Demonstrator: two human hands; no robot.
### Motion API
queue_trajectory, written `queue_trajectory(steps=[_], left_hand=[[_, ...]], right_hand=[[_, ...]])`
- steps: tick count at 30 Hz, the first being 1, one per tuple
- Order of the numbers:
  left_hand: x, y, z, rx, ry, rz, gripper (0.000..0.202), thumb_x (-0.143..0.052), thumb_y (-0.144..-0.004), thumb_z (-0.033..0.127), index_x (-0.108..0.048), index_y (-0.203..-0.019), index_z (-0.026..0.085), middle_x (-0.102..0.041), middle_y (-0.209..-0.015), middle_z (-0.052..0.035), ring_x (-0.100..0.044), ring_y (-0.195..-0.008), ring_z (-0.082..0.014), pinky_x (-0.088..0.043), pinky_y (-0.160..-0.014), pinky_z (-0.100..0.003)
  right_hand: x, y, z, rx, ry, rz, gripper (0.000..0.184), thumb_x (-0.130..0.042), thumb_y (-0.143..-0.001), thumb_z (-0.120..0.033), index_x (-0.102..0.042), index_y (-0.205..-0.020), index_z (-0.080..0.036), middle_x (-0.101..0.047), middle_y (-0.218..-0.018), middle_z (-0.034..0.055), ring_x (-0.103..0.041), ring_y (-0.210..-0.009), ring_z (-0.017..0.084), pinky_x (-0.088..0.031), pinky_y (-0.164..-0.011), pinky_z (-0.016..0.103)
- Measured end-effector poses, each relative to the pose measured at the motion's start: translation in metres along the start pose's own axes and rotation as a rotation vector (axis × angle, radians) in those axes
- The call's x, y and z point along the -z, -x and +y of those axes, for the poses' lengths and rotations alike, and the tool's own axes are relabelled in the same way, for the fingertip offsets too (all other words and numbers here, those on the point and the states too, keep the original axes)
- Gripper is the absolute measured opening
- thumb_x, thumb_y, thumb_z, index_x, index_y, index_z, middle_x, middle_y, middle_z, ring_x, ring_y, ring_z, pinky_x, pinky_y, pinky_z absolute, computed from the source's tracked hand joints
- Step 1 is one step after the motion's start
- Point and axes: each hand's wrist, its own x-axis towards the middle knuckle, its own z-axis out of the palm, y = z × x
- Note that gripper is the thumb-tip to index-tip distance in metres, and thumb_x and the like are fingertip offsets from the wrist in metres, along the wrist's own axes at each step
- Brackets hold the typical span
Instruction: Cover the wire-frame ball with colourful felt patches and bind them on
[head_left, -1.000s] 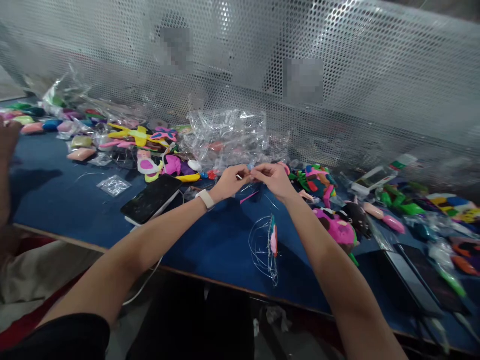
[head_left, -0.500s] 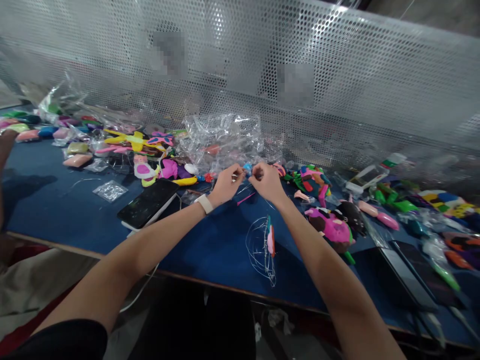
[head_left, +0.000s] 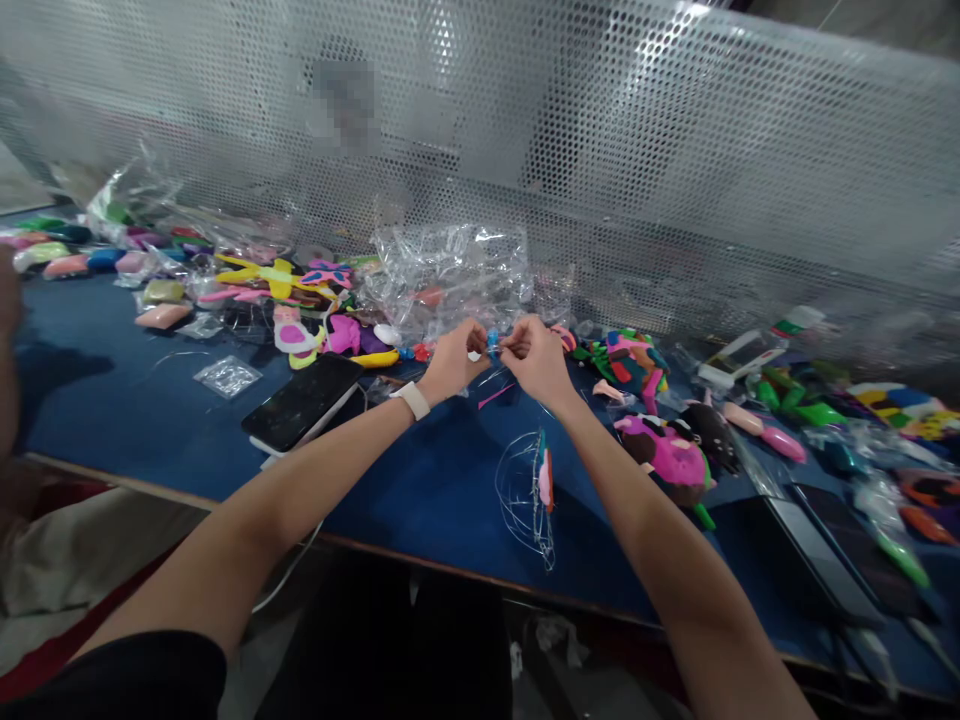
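- Peach, blue and pale-green clay-like packets line the far left of your blue tabletop, with another person's arm at the edge of view.
- Next along, a clear square plastic packet lies flat, and a yellow splayed clay-like figure rests beyond it.
- Your black-screened rectangular device with a pale edge lies near your left forearm.
- Your left hand, below a white wristband, curls its fingers toward the thumb; whether it grips anything you cannot tell from this angle.
- Between your two hands, above the tabletop, sits the small blue piece, with a thin magenta stick lying just below.
- Nearer you stands a rounded silvery wire frame bearing pink, orange and teal patches, apart from both hands.
- Your right hand appears to pinch the blue piece between thumb and fingertips. Fine two-handed fingering looks to be the step at hand; the next move seems to call for a light, steady pinch.
- To your right rests a lumpy pink-and-brown clay-like figure, with dark slab-shaped devices beyond.
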Motion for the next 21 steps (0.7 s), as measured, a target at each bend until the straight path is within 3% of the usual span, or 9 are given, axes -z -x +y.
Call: queue_trajectory(steps=[7, 11, 17, 21], left_hand=[[0.004, -0.004, -0.009, -0.058, -0.031, -0.068, 0.033, -0.074, -0.091, 0.008, -0.073, -0.122, 0.017, -0.083, -0.112, -0.0108, -0.080, -0.096, -0.0201, -0.067, -0.087, -0.034], [0.010, -0.006, -0.005, -0.104, -0.046, -0.105, 0.037, -0.072, -0.093, 0.007, -0.076, -0.128, 0.017, -0.085, -0.122, -0.0130, -0.083, -0.108, -0.0226, -0.069, -0.095, -0.037], [0.014, -0.007, 0.006, -0.053, -0.034, -0.088, 0.035, -0.077, -0.092, 0.008, -0.078, -0.125, 0.018, -0.087, -0.115, -0.0102, -0.083, -0.103, -0.0208, -0.068, -0.095, -0.035], [0.009, -0.006, 0.006, -0.047, 0.006, -0.095, 0.028, -0.075, -0.095, 0.011, -0.079, -0.122, 0.017, -0.087, -0.111, -0.0102, -0.082, -0.099, -0.0198, -0.067, -0.093, -0.035]], right_hand=[[0.005, -0.003, 0.003, 0.038, -0.143, -0.109, 0.031, -0.075, -0.086, -0.031, -0.047, -0.099, -0.030, -0.073, -0.091, 0.0000, -0.078, -0.089, 0.024, -0.065, -0.094, 0.047], [0.010, -0.004, -0.001, 0.014, -0.172, -0.143, 0.034, -0.081, -0.082, -0.032, -0.050, -0.096, -0.028, -0.075, -0.093, 0.0013, -0.078, -0.091, 0.023, -0.066, -0.093, 0.046], [0.012, -0.002, -0.014, 0.068, 0.078, -0.006, 0.023, -0.078, -0.082, -0.026, -0.064, -0.100, -0.026, -0.078, -0.102, 0.0065, -0.077, -0.088, 0.024, -0.068, -0.084, 0.044], [0.015, -0.004, -0.011, 0.019, 0.057, -0.048, 0.021, -0.074, -0.083, -0.026, -0.076, -0.104, -0.023, -0.085, -0.101, 0.0086, -0.083, -0.093, 0.027, -0.070, -0.091, 0.047]])
